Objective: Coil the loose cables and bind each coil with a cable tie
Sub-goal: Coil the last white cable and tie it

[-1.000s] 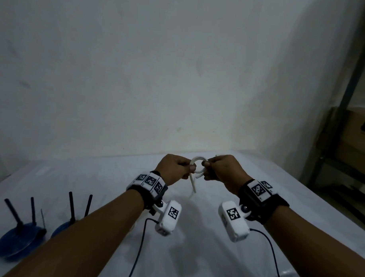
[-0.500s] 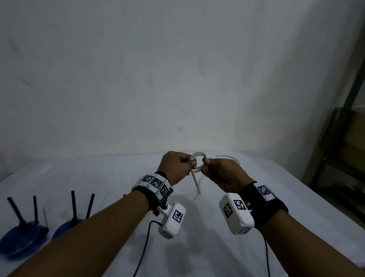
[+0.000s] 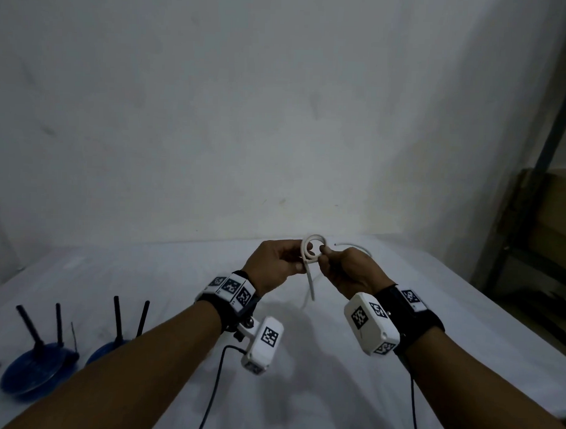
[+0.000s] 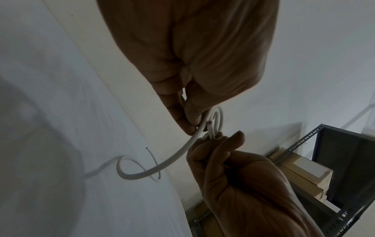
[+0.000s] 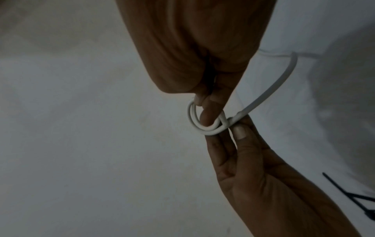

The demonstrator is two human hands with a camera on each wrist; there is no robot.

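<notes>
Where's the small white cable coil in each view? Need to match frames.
Head: small white cable coil sits centre, slightly right, held up between left hand and right hand, above the white table.
Left wrist: right of centre, coil below the left hand's fingertips.
Right wrist: centre right, coil looped around a right finger.
Shared landmark: the straight cable tail leaving the coil.
</notes>
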